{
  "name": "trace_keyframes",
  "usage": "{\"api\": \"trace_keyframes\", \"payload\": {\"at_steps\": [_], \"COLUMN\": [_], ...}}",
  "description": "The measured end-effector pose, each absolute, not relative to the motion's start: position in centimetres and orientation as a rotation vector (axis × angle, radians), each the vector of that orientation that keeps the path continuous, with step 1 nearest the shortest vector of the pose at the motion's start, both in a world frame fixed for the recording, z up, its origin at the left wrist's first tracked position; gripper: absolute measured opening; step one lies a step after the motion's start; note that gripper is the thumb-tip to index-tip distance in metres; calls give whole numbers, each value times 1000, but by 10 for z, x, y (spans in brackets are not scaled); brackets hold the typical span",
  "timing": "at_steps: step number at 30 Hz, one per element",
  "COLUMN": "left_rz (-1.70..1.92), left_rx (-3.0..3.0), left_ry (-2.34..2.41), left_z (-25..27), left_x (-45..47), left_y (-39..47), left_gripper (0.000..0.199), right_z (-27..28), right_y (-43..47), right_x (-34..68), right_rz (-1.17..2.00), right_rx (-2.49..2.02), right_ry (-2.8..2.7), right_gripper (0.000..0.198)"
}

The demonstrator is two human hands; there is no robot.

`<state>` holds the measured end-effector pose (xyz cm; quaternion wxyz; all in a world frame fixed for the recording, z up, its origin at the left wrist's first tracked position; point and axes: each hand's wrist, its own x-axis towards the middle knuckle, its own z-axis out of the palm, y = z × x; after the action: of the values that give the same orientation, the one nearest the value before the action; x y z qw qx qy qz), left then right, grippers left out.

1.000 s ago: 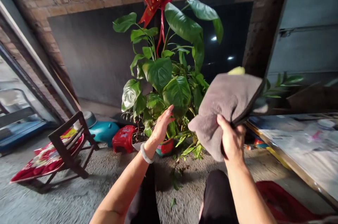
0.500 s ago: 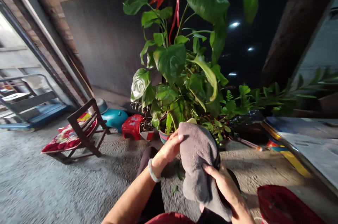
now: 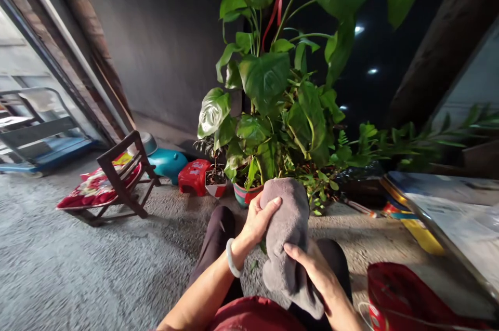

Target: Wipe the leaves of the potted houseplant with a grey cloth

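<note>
A grey cloth (image 3: 286, 222) hangs bunched between both hands, above my knees. My left hand (image 3: 260, 219) grips its upper left edge, thumb on top and the other fingers hidden behind the fabric. Lower on the right side, my right hand (image 3: 312, 263) holds it too, with the thumb pressed on the front and the fingers underneath. Just beyond the cloth stands a large leafy plant (image 3: 265, 81) in a striped pot (image 3: 244, 195); the cloth covers part of the pot.
To the left are a wooden chair (image 3: 127, 175) with a red cushion (image 3: 101, 185), a teal object (image 3: 167, 163), a red stool (image 3: 194, 176) and a small planter (image 3: 215, 185). A table (image 3: 448, 211) edges the right side. A red bag (image 3: 397, 289) lies near my right knee.
Both hands and the cloth have shifted slightly left. The left thumb now lies over the cloth's front. My view has tilted down, showing more of my knees.
</note>
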<state>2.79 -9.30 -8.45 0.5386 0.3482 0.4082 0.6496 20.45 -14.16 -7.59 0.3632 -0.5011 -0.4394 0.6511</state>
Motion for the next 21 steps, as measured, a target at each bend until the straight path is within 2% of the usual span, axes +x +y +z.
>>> {"api": "trace_keyframes", "payload": {"at_steps": [6,11,14,17,21], "left_rz": [1408,1228,1299,1506,1559], "left_rx": [647,787,853,828,843], "left_ry": [764,761,965,1314,1436], "left_z": [-93,-120,-144,-159,-164], "left_x": [18,1,-18,-40,-56], "left_y": [-94,-82,-65,-34,17], "left_gripper": [50,47,43,23,30], "right_z": [-106,-117,-121,-132,-139], "right_y": [-147,-149,-146,-142,-145], "right_x": [199,207,213,214,206], "right_rz": [1677,1585,1572,1543,1612], "right_rx": [-1233,-1302,-1419,-1548,-1636], "right_ry": [-956,-986,-971,-1010,-1099], "right_gripper": [61,46,39,46,57]}}
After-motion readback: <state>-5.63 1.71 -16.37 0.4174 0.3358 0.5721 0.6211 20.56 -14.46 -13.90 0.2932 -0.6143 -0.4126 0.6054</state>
